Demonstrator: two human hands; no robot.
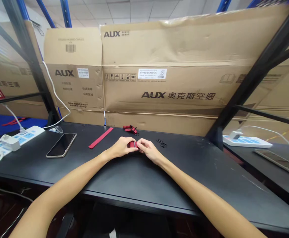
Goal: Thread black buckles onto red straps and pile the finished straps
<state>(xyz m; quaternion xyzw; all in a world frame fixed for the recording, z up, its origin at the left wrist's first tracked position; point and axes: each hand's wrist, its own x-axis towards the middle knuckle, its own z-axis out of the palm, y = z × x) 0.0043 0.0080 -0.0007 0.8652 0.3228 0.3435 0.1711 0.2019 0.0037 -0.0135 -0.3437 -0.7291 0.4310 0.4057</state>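
Red strip (100, 138) bars the way from the left hand (121, 147); black rings (161, 143) (small) crowd the right hand (148, 150).

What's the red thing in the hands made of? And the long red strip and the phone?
The red piece looks like matte fabric webbing, since it seems to fold softly. The long red strip is matte too, maybe fabric or rubber; I can't tell which. The phone has a glossy, glass-looking front that reflects light, and a pale, metal-looking rim.

Bare forearms (67, 177), hands (121, 147) (both slim)
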